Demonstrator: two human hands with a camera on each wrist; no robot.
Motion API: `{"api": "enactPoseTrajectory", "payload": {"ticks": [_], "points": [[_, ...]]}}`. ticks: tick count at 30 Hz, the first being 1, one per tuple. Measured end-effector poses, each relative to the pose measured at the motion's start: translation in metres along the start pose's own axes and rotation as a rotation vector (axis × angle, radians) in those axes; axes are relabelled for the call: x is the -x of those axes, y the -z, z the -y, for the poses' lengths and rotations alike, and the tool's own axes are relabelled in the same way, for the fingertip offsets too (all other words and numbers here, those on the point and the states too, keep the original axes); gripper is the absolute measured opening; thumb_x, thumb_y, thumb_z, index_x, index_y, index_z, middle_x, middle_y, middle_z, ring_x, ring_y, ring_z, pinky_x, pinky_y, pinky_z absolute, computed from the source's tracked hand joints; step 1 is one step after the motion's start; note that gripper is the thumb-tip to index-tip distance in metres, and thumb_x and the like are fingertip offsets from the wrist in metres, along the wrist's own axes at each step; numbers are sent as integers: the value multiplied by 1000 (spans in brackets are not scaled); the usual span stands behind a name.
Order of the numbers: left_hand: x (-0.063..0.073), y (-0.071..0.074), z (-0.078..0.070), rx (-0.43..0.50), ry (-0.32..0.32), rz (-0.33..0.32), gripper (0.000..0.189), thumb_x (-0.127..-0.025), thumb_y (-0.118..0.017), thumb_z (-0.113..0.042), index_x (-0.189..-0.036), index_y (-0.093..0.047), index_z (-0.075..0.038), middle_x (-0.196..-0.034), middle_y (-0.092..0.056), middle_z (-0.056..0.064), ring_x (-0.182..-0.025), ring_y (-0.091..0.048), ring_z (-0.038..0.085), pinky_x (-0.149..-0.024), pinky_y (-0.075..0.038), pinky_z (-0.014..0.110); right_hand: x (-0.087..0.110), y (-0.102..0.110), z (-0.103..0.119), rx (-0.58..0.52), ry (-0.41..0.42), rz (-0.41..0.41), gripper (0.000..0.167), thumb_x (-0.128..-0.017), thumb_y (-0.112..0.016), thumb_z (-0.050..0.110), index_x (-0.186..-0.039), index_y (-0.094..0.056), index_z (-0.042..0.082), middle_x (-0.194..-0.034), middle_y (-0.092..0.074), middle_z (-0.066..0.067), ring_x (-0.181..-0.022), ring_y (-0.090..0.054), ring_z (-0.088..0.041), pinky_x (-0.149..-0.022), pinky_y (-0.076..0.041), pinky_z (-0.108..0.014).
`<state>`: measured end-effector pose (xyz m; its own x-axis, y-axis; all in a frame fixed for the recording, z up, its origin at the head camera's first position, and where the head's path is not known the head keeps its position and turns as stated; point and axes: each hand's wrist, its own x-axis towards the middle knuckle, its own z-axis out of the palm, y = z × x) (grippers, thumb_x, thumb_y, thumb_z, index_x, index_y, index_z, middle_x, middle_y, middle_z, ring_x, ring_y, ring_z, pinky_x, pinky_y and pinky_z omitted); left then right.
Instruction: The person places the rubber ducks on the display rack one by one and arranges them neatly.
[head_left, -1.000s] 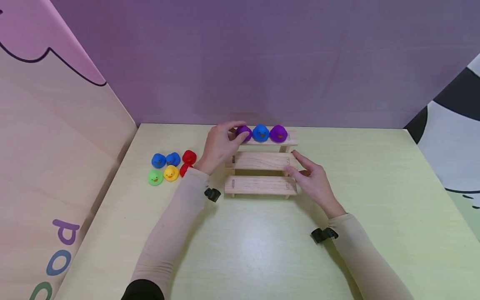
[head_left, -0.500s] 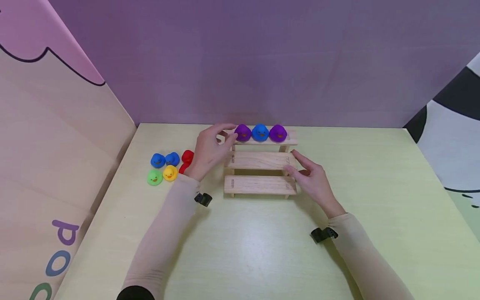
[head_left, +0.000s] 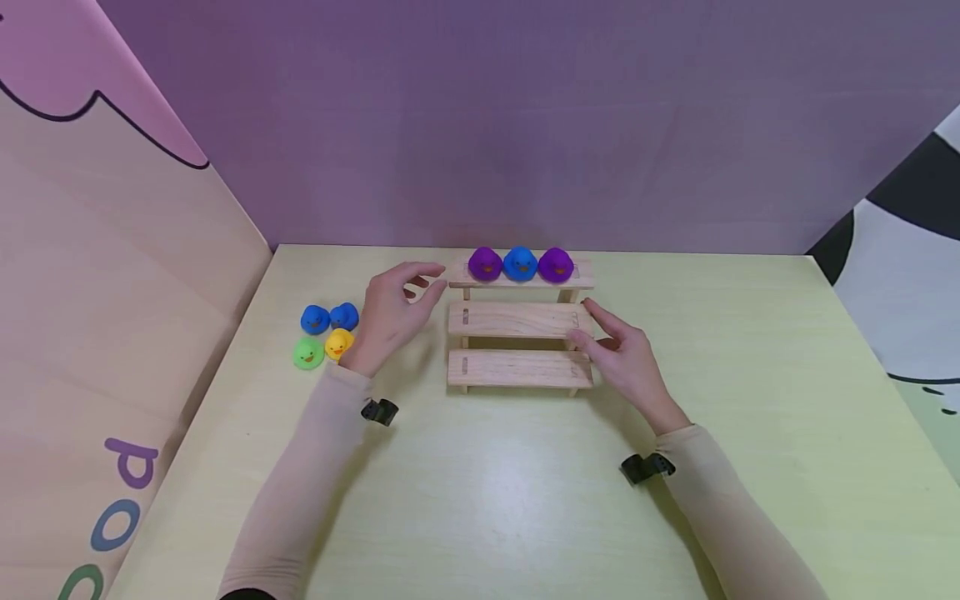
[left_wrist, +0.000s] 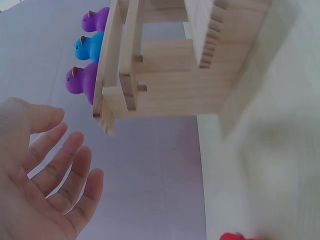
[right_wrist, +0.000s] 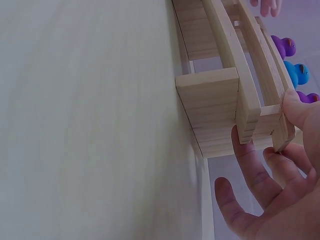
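A three-tier wooden stand [head_left: 517, 320] is on the table. Its top tier bears a row of toy ducks: a purple duck [head_left: 485, 264] on the left, a blue duck [head_left: 521, 263] in the middle and another purple duck [head_left: 556, 265] on the right. My left hand [head_left: 393, 312] hovers left of the top tier, fingers loosely bent and nothing between them; the left wrist view shows its palm apart from the stand. With thumb and fingers, my right hand [head_left: 626, 362] grips the stand's right end at the middle tier. The two lower tiers bear no ducks.
Left of the stand are two blue ducks [head_left: 315, 319], a green duck [head_left: 308, 352] and a yellow duck [head_left: 339, 343]. Something red [left_wrist: 232, 236] peeks in at the bottom of the left wrist view. A purple wall [head_left: 525, 125] rises behind the table.
My left hand has let go of the left purple duck, which stays on the top tier, and has drawn away to the left, now covering the red ducks. The right hand keeps its place.
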<state>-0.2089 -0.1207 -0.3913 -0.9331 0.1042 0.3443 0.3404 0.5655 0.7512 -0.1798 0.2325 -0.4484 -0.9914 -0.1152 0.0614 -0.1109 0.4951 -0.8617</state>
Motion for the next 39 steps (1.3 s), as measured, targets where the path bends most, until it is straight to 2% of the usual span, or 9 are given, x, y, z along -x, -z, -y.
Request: {"api": "enactPoseTrajectory", "payload": {"ticks": [10,22,29,35,39], "points": [[14,12,14,-15,33,-1,30,-103,-71,-25,-129,-76,-12,-127,-77,7,-107,-72,27,-93,-59,49,0,-2,0,2,-8,1,71,-104,-68,43,-165,-42,16,-170,-40,-14,-112,-74,-43,-75,-57,-15],[33,32,38,-50,70,-35,30,-102,-72,-25,-129,-76,-12,-114,-79,9,-97,-73,28,-82,-59,41,1,-4,1,1,2,0,69,-105,-69,40,-164,-42,16,-170,-40,-15,-110,-75,-42,-74,-57,-16],[45,46,54,-33,112,-57,29,-101,-73,-21,-128,-77,-10,-113,-79,10,-98,-72,28,-86,-58,41,2,-4,1,1,-3,-2,70,-104,-69,41,-164,-43,17,-170,-40,-15,-110,-75,-41,-74,-57,-16],[56,61,69,-66,123,-88,27,-100,-74,-19,-124,-77,-7,-111,-79,13,-93,-73,31,-88,-59,47,1,-4,-1,-2,-11,-3,70,-104,-70,42,-164,-43,18,-170,-40,-14,-110,-75,-42,-75,-57,-15],[64,71,79,-81,148,-98,27,-103,-72,-21,-125,-77,-6,-114,-79,14,-96,-70,30,-89,-55,39,1,-5,-1,1,-4,-4,70,-104,-70,41,-164,-43,17,-169,-40,-14,-111,-75,-43,-75,-56,-14]]}}
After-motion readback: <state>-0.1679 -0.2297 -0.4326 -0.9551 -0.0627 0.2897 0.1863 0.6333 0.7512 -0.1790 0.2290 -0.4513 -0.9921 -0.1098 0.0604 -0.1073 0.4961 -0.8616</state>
